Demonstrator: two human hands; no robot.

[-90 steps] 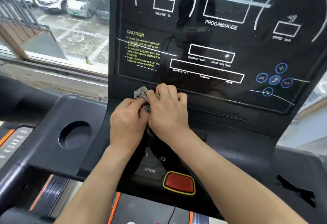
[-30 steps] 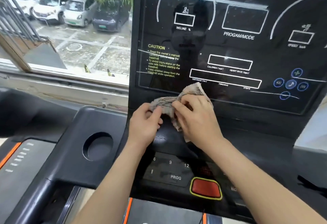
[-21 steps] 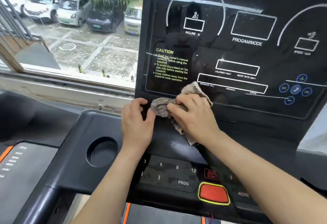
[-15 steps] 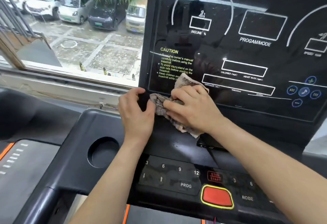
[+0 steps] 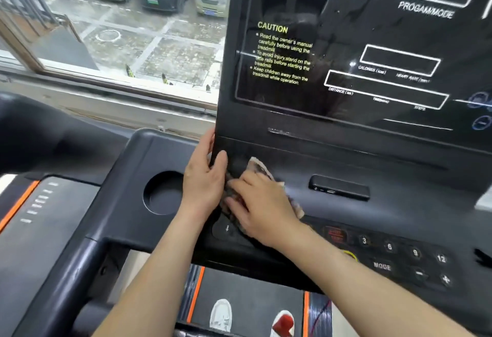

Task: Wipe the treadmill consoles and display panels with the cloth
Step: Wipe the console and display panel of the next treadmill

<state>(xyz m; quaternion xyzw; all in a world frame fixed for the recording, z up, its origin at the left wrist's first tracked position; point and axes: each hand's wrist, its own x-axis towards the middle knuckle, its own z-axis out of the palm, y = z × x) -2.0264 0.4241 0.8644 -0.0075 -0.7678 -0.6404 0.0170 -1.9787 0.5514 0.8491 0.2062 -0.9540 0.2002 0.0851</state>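
Observation:
The black treadmill display panel [image 5: 359,52] with white outlines and yellow caution text fills the upper right. Below it slopes the console [image 5: 386,217] with number and MODE buttons. My right hand [image 5: 262,203] presses a crumpled grey-brown cloth [image 5: 257,166] flat onto the console's left part, just under the panel. My left hand [image 5: 203,182] grips the panel's lower left edge, thumb in front and fingers wrapped behind, touching the cloth's left side. Most of the cloth is hidden beneath my right hand.
A round cup holder [image 5: 163,193] sits left of my hands. A small black slot [image 5: 339,190] lies on the console to the right. A neighbouring treadmill's deck [image 5: 32,230] is at left. A window [image 5: 119,25] shows parked cars. My shoes [image 5: 221,315] stand on the belt below.
My right hand and the cloth slid down from the panel's lower edge onto the console. My left hand shifted to grip the panel's left edge. The view moved closer and rightward.

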